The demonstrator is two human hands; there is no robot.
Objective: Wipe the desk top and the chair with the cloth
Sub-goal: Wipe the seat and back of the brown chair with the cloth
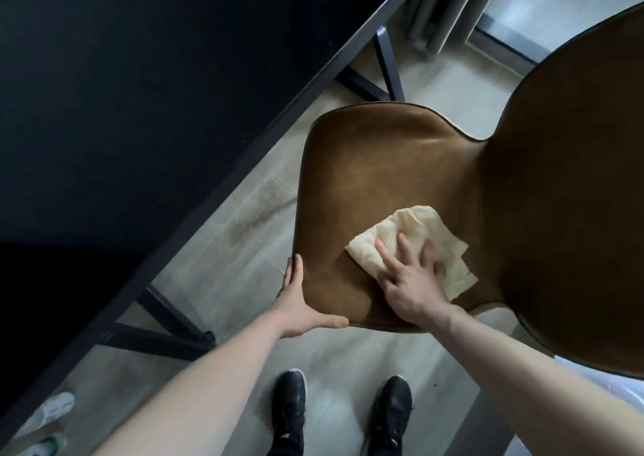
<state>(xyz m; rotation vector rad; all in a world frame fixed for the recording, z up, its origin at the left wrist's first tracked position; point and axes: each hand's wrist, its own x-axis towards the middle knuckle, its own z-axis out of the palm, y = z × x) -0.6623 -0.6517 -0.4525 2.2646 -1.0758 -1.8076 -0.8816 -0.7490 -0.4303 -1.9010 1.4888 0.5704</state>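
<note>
The cloth, cream and crumpled, is seen lower centre-right of the frame, spread on the brown seat of the chair. It is pressed flat by the right hand, fingers straight and splayed on top of it; nothing is curled round or pinched. The left hand is laid open against the seat's lower-left corner, fingers along the side edge and thumb along the near edge, apparently to steady the chair.

Handling, judged: the cloth is taken to be light, soft and limp, folded in loose layers; it is likely to bunch or slide under the palm, so flat downward pressure over its middle is preferred to a pinch at a corner. The chair's seat and backrest look smooth, leather-like and slightly glossy, so little friction is expected. The chair is probably light enough to shift when wiped, hence bracing at the seat rim is sensible.

The desk, dark, fills the upper left of the frame; its black legs are seen beneath the edge. Black shoes are seen at bottom centre, a pale shoe at lower left.

No brand, label or readable writing is made out on cloth, chair or desk; marks on the shoes are too small to read.
</note>
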